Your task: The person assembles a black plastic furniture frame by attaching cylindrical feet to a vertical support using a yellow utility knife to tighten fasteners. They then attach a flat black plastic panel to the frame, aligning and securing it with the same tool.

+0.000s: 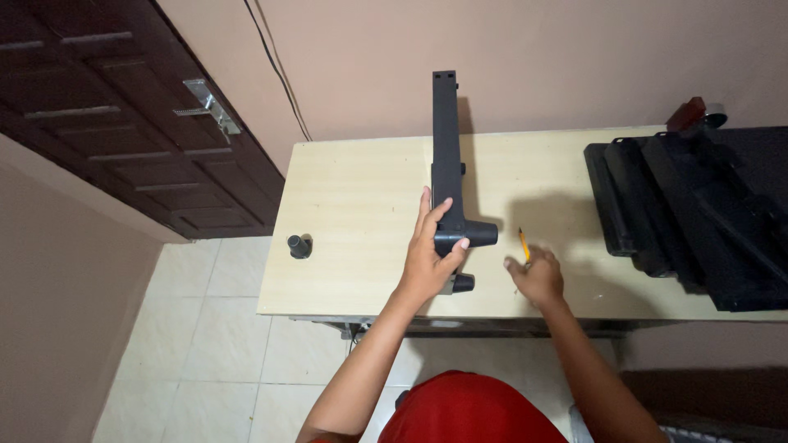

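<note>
- On the pale surface point(353, 197), near its middle, we grip the long black bracket point(447, 156) with our left hand point(428, 261); it points far
- Just right, our right hand point(538, 277) pinches a yellow pencil point(523, 244); black panels point(698, 213) lie far right

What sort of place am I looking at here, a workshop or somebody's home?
Most likely a room in a home used as a makeshift work spot. A plain pale wooden table stands against a bare pinkish wall, beside a dark panelled wooden door, on a white tiled floor.
</note>
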